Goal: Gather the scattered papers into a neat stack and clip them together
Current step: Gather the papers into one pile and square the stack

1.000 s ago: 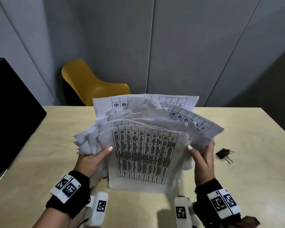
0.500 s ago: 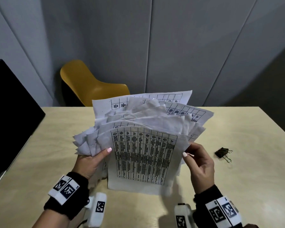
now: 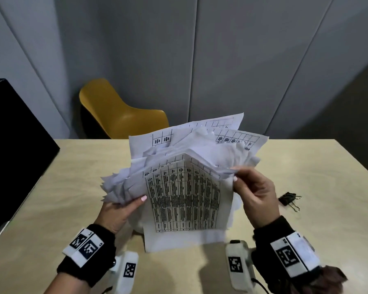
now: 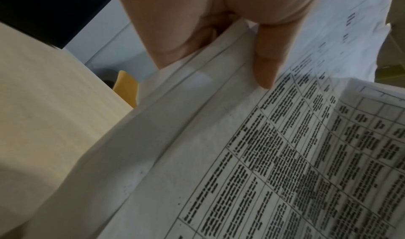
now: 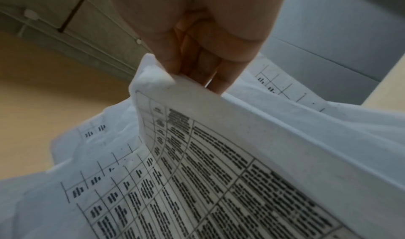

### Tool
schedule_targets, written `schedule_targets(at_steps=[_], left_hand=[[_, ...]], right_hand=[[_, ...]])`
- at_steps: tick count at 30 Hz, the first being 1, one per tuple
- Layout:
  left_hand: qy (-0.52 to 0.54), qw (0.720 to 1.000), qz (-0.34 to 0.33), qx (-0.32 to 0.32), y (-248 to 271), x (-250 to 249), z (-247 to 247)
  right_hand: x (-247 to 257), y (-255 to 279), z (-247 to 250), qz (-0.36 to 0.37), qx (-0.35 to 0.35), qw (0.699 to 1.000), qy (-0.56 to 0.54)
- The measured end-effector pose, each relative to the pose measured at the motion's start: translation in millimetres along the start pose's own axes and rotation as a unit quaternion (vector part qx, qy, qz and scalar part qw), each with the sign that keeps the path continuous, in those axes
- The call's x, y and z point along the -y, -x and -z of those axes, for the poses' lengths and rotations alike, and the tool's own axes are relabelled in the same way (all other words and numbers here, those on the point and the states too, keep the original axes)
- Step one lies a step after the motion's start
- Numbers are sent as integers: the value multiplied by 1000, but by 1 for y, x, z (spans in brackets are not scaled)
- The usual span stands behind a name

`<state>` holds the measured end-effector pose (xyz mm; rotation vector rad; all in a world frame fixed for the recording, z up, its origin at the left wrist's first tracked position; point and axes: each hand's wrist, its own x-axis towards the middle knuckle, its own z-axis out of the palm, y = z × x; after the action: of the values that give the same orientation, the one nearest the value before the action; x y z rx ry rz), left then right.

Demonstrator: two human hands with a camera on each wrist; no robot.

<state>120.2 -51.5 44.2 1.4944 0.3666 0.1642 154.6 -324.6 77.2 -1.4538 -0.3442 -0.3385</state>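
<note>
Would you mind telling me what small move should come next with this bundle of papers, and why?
Probably tap the papers on the table to square them: the sheets still fan unevenly between the left hand and right hand, and the binder clip lies unused.

One bundle of papers (image 3: 185,187); one binder clip (image 3: 288,199), one yellow chair (image 3: 119,111), two hands

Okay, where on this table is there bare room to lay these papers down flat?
Bare table shows left of the papers, between the left hand and the black box, and along the far right edge past the binder clip. Crowded: the middle near edge, under both hands, the right hand included.
</note>
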Motion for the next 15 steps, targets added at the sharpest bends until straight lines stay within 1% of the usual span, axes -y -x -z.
schedule_targets(at_steps=[2,4,6,8,12,15], left_hand=[[-10,1000,1,1,0,-1,1],[-11,1000,-4,11,1,-2,1],[0,1000,-7,18,3,-2,1],[14,999,-4,31,6,-3,0],[16,999,2,39,7,-4,-1],[17,1000,8,24,5,-3,0]], right_hand=[[4,-3,-2,9,-6,1000,-4],[4,-6,0,16,-39,999,-15],[3,-8,3,31,-74,997,-3],[3,-8,4,42,-91,995,8],[6,-11,2,51,-92,994,-1],[4,-9,-2,30,-62,998,5]])
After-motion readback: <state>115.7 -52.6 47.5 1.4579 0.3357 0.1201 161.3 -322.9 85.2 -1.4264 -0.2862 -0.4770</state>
